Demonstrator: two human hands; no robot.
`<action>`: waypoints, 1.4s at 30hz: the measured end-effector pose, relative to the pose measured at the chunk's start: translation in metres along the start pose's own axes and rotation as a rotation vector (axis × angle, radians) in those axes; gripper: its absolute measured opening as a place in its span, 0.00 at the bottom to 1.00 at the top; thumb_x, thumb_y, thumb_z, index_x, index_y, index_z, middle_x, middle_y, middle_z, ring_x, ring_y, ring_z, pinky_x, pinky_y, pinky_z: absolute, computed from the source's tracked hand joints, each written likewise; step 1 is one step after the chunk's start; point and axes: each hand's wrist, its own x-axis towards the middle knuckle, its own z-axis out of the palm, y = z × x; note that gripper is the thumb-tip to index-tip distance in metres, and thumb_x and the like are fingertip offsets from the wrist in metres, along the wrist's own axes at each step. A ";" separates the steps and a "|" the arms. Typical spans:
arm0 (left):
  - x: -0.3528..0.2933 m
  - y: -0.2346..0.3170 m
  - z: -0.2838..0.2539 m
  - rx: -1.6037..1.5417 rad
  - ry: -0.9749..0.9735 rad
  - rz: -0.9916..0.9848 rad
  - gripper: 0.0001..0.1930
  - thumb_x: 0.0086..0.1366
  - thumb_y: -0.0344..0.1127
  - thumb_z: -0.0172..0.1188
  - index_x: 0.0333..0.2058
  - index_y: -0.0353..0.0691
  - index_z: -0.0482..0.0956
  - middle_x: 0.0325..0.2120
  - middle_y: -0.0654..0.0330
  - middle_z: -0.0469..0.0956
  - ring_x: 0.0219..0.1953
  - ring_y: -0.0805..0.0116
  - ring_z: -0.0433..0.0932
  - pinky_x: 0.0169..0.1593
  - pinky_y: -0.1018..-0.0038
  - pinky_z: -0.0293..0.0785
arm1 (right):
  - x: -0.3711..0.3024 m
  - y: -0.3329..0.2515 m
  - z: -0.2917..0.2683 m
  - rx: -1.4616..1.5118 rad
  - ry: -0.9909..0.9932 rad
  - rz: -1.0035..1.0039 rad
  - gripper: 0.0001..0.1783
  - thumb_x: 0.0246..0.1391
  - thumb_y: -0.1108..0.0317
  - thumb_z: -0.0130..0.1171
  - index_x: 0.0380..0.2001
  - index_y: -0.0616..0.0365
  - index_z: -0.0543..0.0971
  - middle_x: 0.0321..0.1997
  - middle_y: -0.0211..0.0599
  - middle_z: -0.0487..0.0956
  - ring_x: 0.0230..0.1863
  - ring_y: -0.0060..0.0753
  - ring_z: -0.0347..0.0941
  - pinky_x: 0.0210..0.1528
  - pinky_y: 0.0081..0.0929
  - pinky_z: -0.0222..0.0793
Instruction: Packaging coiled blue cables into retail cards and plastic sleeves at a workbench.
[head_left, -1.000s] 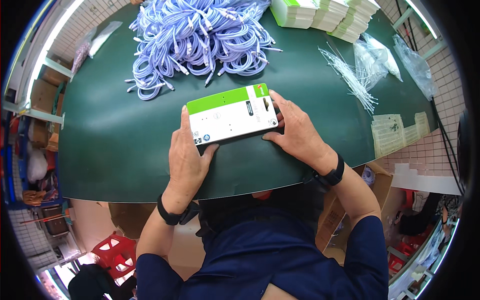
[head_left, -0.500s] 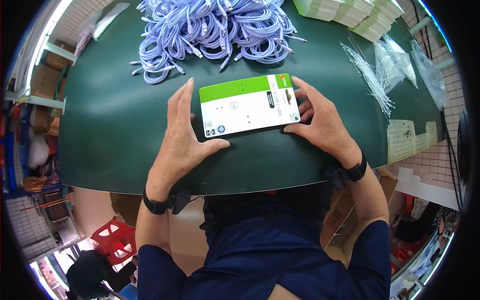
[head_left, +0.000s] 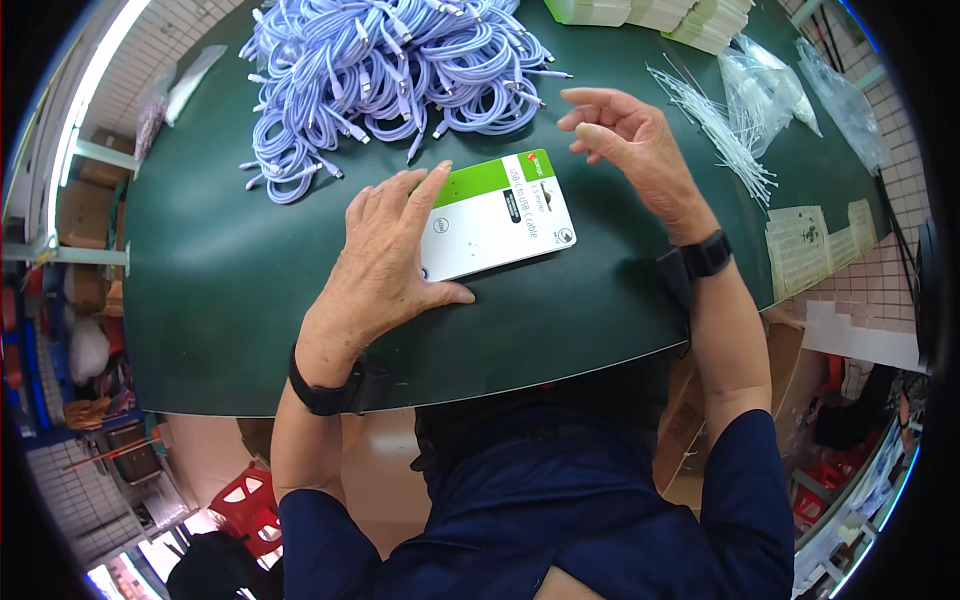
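Observation:
A white and green cable packaging card [head_left: 490,225], with a hang hole at its right end, lies slightly tilted on the green table. My left hand [head_left: 380,250] spans the card's left end, fingers at the far edge and thumb along the near edge, hiding that end. To the right of the card and apart from it, my right hand [head_left: 630,145] is raised with its fingers loosely bent and apart, holding nothing. Beyond the card lies a large pile of coiled lilac cables [head_left: 390,85].
Stacks of white and green cards [head_left: 660,15] stand at the far right. Nearer are white ties [head_left: 715,125], clear plastic bags [head_left: 765,90] and a printed sheet [head_left: 800,250] on the table's right side. The curved table edge [head_left: 530,387] runs close to my body.
My right hand has let go of the card's right end and lifted away toward the far side. My left hand has closed in over the left end. The view has shifted slightly.

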 end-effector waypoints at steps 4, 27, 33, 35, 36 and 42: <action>0.001 0.000 -0.003 -0.061 0.011 0.005 0.64 0.37 0.50 0.85 0.72 0.40 0.60 0.66 0.48 0.67 0.69 0.46 0.63 0.74 0.52 0.53 | 0.000 0.017 -0.003 -0.082 0.108 0.030 0.17 0.66 0.65 0.63 0.54 0.62 0.82 0.41 0.31 0.84 0.36 0.16 0.76 0.37 0.14 0.72; -0.098 0.003 -0.024 -2.239 0.301 -0.121 0.63 0.59 0.85 0.48 0.76 0.37 0.48 0.69 0.27 0.58 0.64 0.29 0.70 0.62 0.29 0.67 | 0.015 0.042 -0.017 -0.063 0.028 0.174 0.14 0.68 0.66 0.61 0.52 0.61 0.82 0.35 0.22 0.79 0.29 0.08 0.67 0.29 0.08 0.62; -0.106 0.004 -0.019 -2.273 0.342 -0.127 0.61 0.61 0.84 0.47 0.76 0.37 0.48 0.70 0.27 0.57 0.65 0.29 0.69 0.64 0.28 0.65 | 0.013 0.042 -0.018 -0.063 0.031 0.148 0.15 0.67 0.65 0.61 0.52 0.61 0.83 0.36 0.24 0.81 0.30 0.09 0.69 0.30 0.08 0.64; -0.107 0.005 -0.018 -2.277 0.350 -0.129 0.61 0.61 0.84 0.46 0.76 0.37 0.47 0.70 0.27 0.57 0.65 0.29 0.69 0.65 0.28 0.64 | 0.012 0.043 -0.020 -0.072 0.028 0.147 0.15 0.67 0.65 0.61 0.52 0.61 0.83 0.37 0.24 0.81 0.30 0.09 0.69 0.30 0.09 0.64; -0.107 0.004 -0.017 -2.281 0.352 -0.128 0.61 0.61 0.84 0.46 0.76 0.37 0.47 0.70 0.27 0.57 0.65 0.29 0.69 0.65 0.28 0.64 | 0.012 0.043 -0.021 -0.077 0.026 0.147 0.15 0.68 0.64 0.61 0.52 0.61 0.83 0.37 0.24 0.81 0.30 0.09 0.69 0.31 0.09 0.64; -0.105 0.006 -0.017 -2.262 0.346 -0.142 0.61 0.61 0.84 0.46 0.76 0.37 0.47 0.69 0.27 0.57 0.65 0.28 0.69 0.65 0.28 0.64 | 0.015 0.045 -0.023 -0.108 0.026 0.138 0.15 0.68 0.66 0.61 0.54 0.61 0.82 0.36 0.23 0.79 0.30 0.08 0.67 0.30 0.08 0.62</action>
